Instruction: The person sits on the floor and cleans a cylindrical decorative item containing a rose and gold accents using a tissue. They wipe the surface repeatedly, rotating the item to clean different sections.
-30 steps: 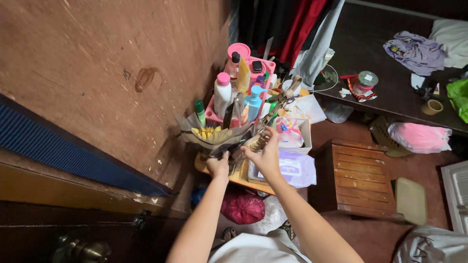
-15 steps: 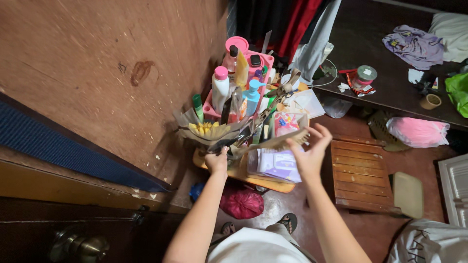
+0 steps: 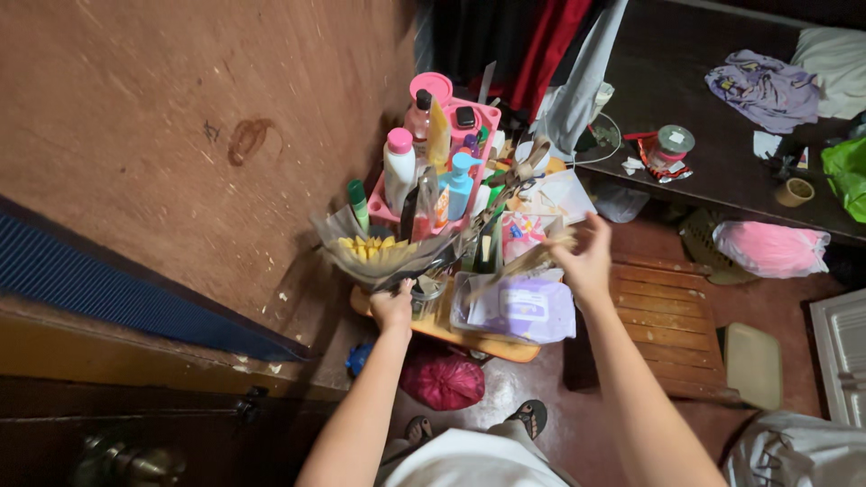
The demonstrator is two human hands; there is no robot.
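My left hand [image 3: 394, 308] grips the bottom of a clear-wrapped bunch of yellow pieces [image 3: 379, 251], shaped like a bouquet, at the near left of a small crowded wooden table [image 3: 478, 345]. My right hand [image 3: 586, 260] is blurred. It hovers over the table's right side, above a purple pack of wipes [image 3: 525, 308], and seems closed on a thin pale stick [image 3: 528, 261] that points left. Behind them stands a pink basket [image 3: 483, 115] with a white pink-capped bottle [image 3: 399, 164] and a blue pump bottle [image 3: 460, 180].
A brown wall [image 3: 180, 135] runs close on the left. A slatted wooden stool [image 3: 672, 329] stands right of the table, and a red bag [image 3: 442, 381] lies beneath it. At the back right, a dark table [image 3: 722, 171] carries a jar [image 3: 673, 142], a tape roll [image 3: 798, 191] and clothes. A pink bag [image 3: 771, 249] lies below.
My right hand has swung right, from beside my left hand at the bunch to over the wipes pack. My left hand has stayed on the bunch.
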